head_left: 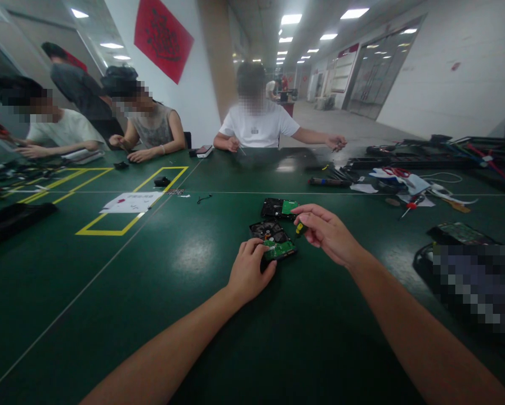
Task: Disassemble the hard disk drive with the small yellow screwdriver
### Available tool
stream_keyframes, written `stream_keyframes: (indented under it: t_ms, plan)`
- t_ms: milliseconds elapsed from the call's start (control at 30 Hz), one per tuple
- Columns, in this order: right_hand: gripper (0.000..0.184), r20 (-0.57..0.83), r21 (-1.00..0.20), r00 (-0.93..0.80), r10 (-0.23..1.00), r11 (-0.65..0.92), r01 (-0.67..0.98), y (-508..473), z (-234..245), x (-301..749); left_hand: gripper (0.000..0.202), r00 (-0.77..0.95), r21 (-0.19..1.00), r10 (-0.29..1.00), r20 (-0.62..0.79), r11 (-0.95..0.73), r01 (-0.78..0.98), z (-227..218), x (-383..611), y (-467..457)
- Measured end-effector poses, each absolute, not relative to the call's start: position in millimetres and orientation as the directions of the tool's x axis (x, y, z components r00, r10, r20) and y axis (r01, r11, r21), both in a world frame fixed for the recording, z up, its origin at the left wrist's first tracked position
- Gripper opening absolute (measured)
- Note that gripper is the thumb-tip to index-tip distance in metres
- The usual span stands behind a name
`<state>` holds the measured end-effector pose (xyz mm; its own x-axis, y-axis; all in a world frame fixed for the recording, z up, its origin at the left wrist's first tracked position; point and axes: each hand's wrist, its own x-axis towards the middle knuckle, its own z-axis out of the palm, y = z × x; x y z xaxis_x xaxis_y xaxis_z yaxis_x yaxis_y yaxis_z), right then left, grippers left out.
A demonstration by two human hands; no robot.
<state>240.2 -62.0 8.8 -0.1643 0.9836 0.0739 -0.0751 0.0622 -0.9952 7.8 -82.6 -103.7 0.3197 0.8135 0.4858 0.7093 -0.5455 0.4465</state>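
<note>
To your left, the paper sheet bears printing too small to read. Your left hand is closed over the left end of the green-boarded disk drive, which lies on the worktop, its long side running roughly left to right. Your right hand, nearer the right end, pinches a screwdriver slanting down toward it; whether the tip touches is unclear. No brand is legible on the drive.
</note>
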Motion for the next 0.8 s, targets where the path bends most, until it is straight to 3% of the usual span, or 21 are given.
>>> stream_keyframes:
  t_ms: [167, 533, 800]
  plan:
    - [0.026, 0.027, -0.998, -0.168, 0.985, 0.016, -0.065, -62.8, 12.0, 240.8, 0.033, 0.327, 0.445, 0.813, 0.481, -0.548, 0.708, -103.7, 8.3, -82.8]
    - [0.017, -0.057, -0.931, -0.228, 0.972, -0.135, -0.34, -57.5, 7.6, 238.5, 0.033, 0.322, 0.448, 0.81, 0.49, -0.551, 0.704, -104.6, 8.5, -82.0]
    - [0.031, 0.004, -0.974, -0.136, 0.991, -0.027, -0.224, -53.6, 4.5, 245.1, 0.033, 0.327, 0.449, 0.817, 0.474, -0.544, 0.709, -103.3, 8.1, -82.6]
